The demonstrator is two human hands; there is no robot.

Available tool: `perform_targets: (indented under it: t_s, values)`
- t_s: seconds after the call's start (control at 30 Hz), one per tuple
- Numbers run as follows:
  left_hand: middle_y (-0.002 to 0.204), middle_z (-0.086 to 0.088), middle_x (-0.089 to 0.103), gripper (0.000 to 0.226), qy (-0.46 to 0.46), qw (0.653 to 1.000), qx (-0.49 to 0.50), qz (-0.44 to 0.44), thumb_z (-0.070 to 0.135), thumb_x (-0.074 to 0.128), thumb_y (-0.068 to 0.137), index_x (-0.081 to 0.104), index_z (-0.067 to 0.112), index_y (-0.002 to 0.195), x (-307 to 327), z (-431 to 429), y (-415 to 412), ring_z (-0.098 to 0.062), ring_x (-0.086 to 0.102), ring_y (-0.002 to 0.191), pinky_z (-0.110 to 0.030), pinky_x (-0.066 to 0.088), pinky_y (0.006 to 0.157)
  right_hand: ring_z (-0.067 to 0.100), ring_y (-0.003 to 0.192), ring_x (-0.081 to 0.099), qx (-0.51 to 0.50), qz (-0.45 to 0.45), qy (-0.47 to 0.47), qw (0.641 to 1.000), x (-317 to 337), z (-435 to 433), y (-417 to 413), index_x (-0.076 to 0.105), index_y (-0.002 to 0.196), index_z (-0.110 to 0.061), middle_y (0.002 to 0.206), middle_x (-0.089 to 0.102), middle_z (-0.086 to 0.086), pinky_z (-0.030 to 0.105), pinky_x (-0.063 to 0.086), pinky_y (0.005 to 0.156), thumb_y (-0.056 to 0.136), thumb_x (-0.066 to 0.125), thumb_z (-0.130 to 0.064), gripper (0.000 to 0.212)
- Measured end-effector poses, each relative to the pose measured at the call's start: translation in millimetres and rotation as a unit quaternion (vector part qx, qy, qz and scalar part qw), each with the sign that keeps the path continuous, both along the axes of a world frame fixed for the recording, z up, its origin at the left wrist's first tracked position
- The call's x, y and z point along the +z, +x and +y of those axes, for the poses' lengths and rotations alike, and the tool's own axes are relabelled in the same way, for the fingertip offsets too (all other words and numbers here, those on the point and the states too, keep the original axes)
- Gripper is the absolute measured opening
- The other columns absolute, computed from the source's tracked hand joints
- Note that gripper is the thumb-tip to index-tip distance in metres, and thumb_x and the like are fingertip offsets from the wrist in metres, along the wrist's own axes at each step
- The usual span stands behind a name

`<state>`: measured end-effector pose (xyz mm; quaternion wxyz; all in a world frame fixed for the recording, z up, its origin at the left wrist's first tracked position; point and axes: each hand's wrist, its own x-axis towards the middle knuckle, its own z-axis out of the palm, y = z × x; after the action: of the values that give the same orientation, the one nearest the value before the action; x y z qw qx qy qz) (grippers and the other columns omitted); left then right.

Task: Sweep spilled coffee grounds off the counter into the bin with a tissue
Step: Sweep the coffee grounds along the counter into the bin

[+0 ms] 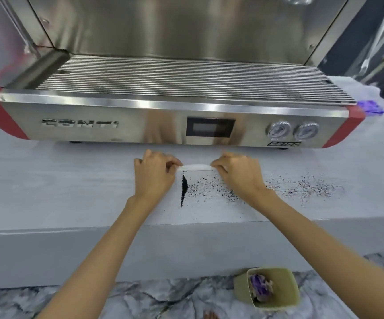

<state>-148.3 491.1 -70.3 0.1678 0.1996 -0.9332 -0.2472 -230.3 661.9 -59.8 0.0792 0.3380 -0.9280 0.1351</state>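
Tissue [195,167] is stretched left-right, pinched between my closed left hand [154,176] and right hand [239,174], above the coffee grounds [209,187]; bin [270,287] waits lower right.

Head view, steeply down over counter [71,180]

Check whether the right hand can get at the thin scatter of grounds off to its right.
Probably yes: the right hand sits beside that scatter, with bare counter between, but it is pinching the tissue.
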Motion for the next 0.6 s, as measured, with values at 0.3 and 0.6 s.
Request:
perform_targets:
  t_s: [0.3,0.6]
  values:
    - [0.076,0.011,0.058,0.016,0.059,0.997,-0.04,0.012,0.021,0.061,0.083,0.071,0.033,0.083,3,3,23,-0.017,0.047,0.088,-0.039,0.041,0.084,0.022,0.07,0.068,-0.011,0.003,-0.064,0.998,14,15,20,0.075,0.09,-0.024,0.089,0.074,-0.005,0.023,0.041,0.053,0.087,0.063,-0.021,0.013]
    - [0.078,0.006,0.054,0.016,0.009,0.999,-0.054,0.003,0.022,0.056,0.087,0.071,0.028,0.09,-2,5,15,-0.021,0.049,0.095,-0.031,0.026,0.075,0.026,0.082,0.066,-0.051,-0.019,-0.028,0.998,-4,1,6,0.073,0.097,-0.024,0.1,0.07,-0.004,0.029,0.044,0.061,0.093,0.05,-0.016,0.025]
